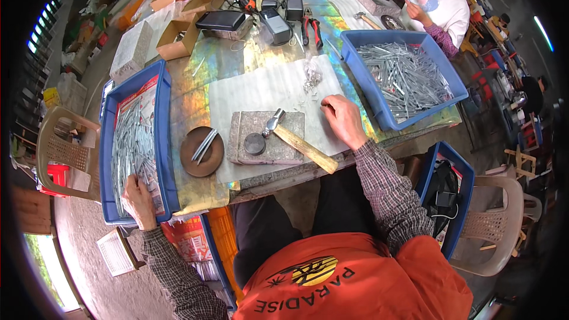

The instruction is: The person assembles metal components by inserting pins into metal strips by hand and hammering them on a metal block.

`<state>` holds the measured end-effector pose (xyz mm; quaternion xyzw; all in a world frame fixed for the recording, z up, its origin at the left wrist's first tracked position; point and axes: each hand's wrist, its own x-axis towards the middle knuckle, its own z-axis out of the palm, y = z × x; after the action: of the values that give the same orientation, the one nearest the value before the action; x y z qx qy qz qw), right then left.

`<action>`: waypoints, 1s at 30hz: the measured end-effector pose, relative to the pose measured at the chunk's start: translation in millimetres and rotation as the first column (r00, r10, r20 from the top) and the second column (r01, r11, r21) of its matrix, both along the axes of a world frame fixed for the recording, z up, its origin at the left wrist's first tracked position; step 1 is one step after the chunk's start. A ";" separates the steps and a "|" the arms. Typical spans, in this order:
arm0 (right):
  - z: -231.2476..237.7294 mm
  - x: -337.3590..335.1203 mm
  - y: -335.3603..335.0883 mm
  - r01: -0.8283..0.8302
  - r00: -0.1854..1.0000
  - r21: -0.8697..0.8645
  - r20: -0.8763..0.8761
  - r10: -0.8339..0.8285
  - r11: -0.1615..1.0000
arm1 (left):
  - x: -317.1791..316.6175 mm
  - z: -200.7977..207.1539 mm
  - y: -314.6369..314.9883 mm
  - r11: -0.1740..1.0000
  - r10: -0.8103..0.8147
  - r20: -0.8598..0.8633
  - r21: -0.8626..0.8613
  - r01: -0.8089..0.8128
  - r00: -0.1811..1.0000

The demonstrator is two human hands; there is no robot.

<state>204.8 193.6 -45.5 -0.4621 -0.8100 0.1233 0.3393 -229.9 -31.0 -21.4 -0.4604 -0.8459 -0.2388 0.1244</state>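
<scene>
My left hand (139,201) reaches over the near end of a blue tray (167,160) of thin silvery metal strips (127,136). Its fingers are curled closed on strips at the fingertips. My right hand (345,120) rests by the white sheet (228,98), its fingers bent together; whatever they may hold is hidden. Beyond it lies a small heap of tiny metal pieces (312,77). A hammer (302,147) with a wooden handle lies across a stone block (278,155), beside a round dark disc (255,144). Several strips (204,145) lie in a brown round dish (192,167).
Another blue tray (388,120) heaped with metal strips (403,77) stands at the right. Pliers (311,29), dark boxes (275,26) and cardboard boxes (178,41) sit at the back. A person (441,3) holding paper is at the far right. Plastic chairs (489,225) flank the table.
</scene>
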 end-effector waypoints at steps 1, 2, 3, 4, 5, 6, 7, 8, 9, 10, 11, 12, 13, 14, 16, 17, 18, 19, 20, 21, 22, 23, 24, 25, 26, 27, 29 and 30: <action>-2.2 0.2 4.3 -0.011 1.000 0.028 0.024 0.010 1.000 | 1.3 -0.1 1.1 1.000 -0.007 -0.013 0.000 0.007 1.000; -2.2 -2.4 7.0 -0.013 1.000 0.024 0.023 0.013 1.000 | -0.3 0.1 -0.4 1.000 -0.005 -0.013 -0.004 0.005 1.000; -1.6 -5.4 9.1 -0.010 0.999 0.032 0.049 0.009 0.999 | -3.0 0.1 -2.1 1.000 -0.016 0.009 -0.005 0.016 1.000; -1.2 -8.2 11.4 -0.007 0.997 0.041 0.074 0.004 0.999 | -4.4 0.5 -2.9 1.000 -0.029 0.031 -0.004 0.029 0.999; -2.1 -9.7 13.9 -0.005 0.997 0.039 0.075 0.002 0.999 | -1.0 2.2 -2.0 1.000 -0.028 0.052 0.007 0.028 0.998; -3.4 -10.7 16.7 -0.022 0.997 0.067 0.072 0.017 0.998 | -0.9 1.8 -1.1 1.000 -0.030 0.054 0.007 0.030 0.998; -4.8 -11.5 18.9 -0.037 0.997 0.095 0.069 0.030 0.995 | -1.0 1.1 -0.3 1.000 -0.029 0.025 0.000 0.029 0.999; -7.4 -10.8 21.9 -0.031 0.997 0.099 0.071 0.024 0.995 | -0.3 0.0 2.2 1.000 -0.031 -0.003 -0.003 0.031 1.000; -10.9 -9.6 25.3 -0.034 0.993 0.110 0.120 0.021 0.993 | 0.7 0.1 3.8 0.999 -0.039 0.000 0.003 0.039 0.999; -13.2 -8.4 28.3 -0.036 0.986 0.121 0.169 0.015 0.992 | 1.7 0.6 3.8 1.000 -0.029 0.003 -0.005 0.029 1.000; -14.6 -12.7 28.9 -0.034 0.980 0.141 0.201 0.005 0.989 | 1.4 0.5 1.9 1.000 -0.015 0.004 -0.012 0.015 1.000; -16.6 -13.2 31.4 -0.068 0.976 0.167 0.214 0.031 0.984 | -2.9 -2.8 0.9 0.999 0.011 -0.019 -0.043 -0.012 1.000; -18.8 -15.3 32.4 -0.075 0.970 0.164 0.240 0.034 0.984 | -5.6 -4.6 -0.8 0.999 0.007 -0.005 -0.043 -0.007 1.000; -21.1 -21.6 32.3 -0.090 0.964 0.159 0.262 0.046 0.983 | -7.2 -2.8 -5.0 0.999 0.011 0.006 -0.046 -0.011 1.000; -21.1 -26.8 31.3 -0.084 0.943 0.142 0.331 0.033 0.986 | -18.1 -11.2 -9.7 0.999 0.019 -0.018 -0.046 -0.020 1.000; -13.9 -28.1 28.3 -0.098 0.943 0.073 0.326 0.069 0.993 | -16.4 -10.9 -8.8 0.999 0.019 -0.001 -0.039 -0.019 1.000; -11.5 -28.6 29.7 -0.087 0.942 0.080 0.330 0.056 0.993 | -15.0 -10.8 -6.7 0.999 0.008 0.003 -0.032 -0.008 1.000; -9.7 -29.2 31.1 -0.106 0.918 0.105 0.392 0.057 0.989 | -13.1 -10.7 -4.8 0.999 0.001 0.008 -0.033 -0.001 1.000; -8.6 -30.4 31.7 -0.132 0.891 0.126 0.449 0.062 0.983 | -10.8 -8.6 -4.5 0.999 0.001 0.008 -0.038 0.000 1.000; -7.9 -30.8 32.8 -0.129 0.892 0.128 0.449 0.059 0.983 | -6.5 -6.3 -3.1 0.999 0.011 0.028 -0.031 -0.010 1.000; -7.8 -31.4 34.6 -0.138 0.902 0.113 0.425 0.078 0.984 | -7.4 -6.5 -3.1 1.000 0.010 0.027 -0.029 -0.009 1.000; -6.4 -31.6 36.6 -0.147 0.911 0.098 0.401 0.096 0.984 | -8.8 -7.1 -3.1 1.000 0.003 0.022 -0.026 -0.003 1.000; -5.5 -31.7 37.6 -0.157 0.919 0.084 0.377 0.114 0.984 | -9.6 -7.7 -3.2 1.000 -0.003 0.017 -0.023 0.003 1.000; -4.6 -29.9 37.5 -0.156 0.919 0.086 0.377 0.113 0.984 | -9.7 -8.8 -3.2 1.000 -0.003 0.016 -0.021 0.003 1.000; -2.7 -27.2 36.9 -0.154 0.940 0.072 0.319 0.123 0.986 | -9.6 -9.5 -2.9 1.000 -0.014 0.030 -0.006 0.014 0.999; -0.9 -24.8 36.1 -0.152 0.956 0.057 0.261 0.132 0.987 | -9.5 -9.9 -2.8 1.000 -0.026 0.044 0.009 0.025 0.999; 2.4 -22.7 33.3 -0.133 0.965 0.057 0.237 0.116 0.989 | -8.8 -9.3 -2.1 0.999 -0.040 0.036 0.024 0.039 0.999; 3.2 -21.9 31.7 -0.114 0.972 0.055 0.212 0.100 0.992 | -8.7 -9.1 -2.5 0.998 -0.054 0.027 0.038 0.053 0.998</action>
<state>182.9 225.2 -42.3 -0.4165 -0.8686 0.0650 0.2603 -238.6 -33.6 -30.5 -0.4773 -0.8302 -0.2643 0.1145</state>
